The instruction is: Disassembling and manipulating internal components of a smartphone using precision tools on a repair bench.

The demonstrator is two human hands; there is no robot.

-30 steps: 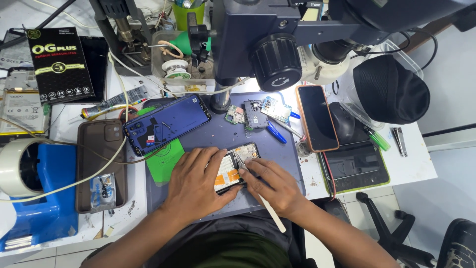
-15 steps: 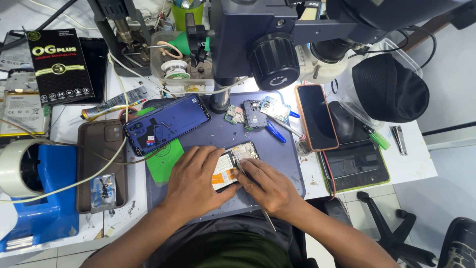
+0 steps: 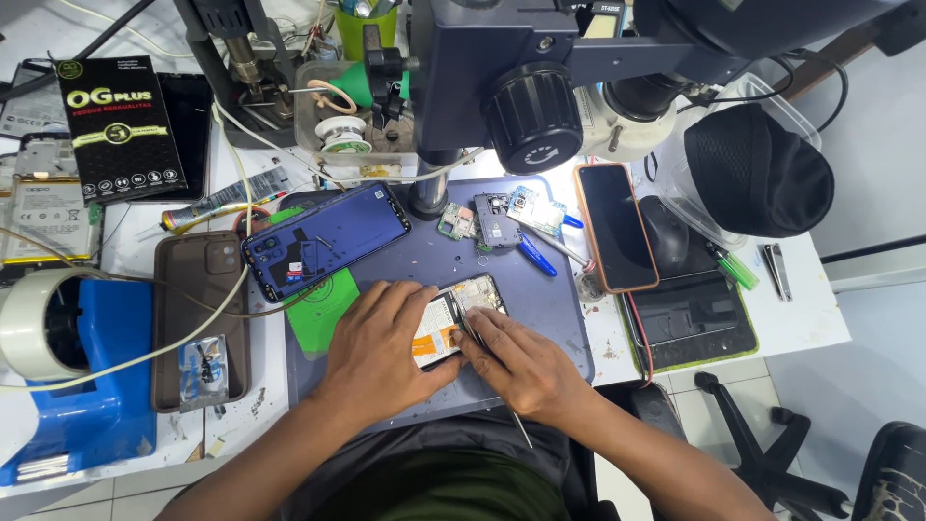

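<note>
At lower centre, left hand (image 3: 378, 349) lay palm-down, fingers spread over the opened phone (image 3: 453, 318); right hand (image 3: 521, 362) was curled, pinching a thin tool (image 3: 521, 425) against it.

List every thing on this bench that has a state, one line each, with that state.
Opened phone: back off, insides exposed, flat on the mat.
Left hand: flat on the opened phone, pinning it.
Right hand: gripping a thin tool, tip on the phone's insides.
Blue phone frame: stripped, lying flat.
Orange-cased phone: screen dark, face up.
Circuit boards: removed, loose on the mat.
</note>
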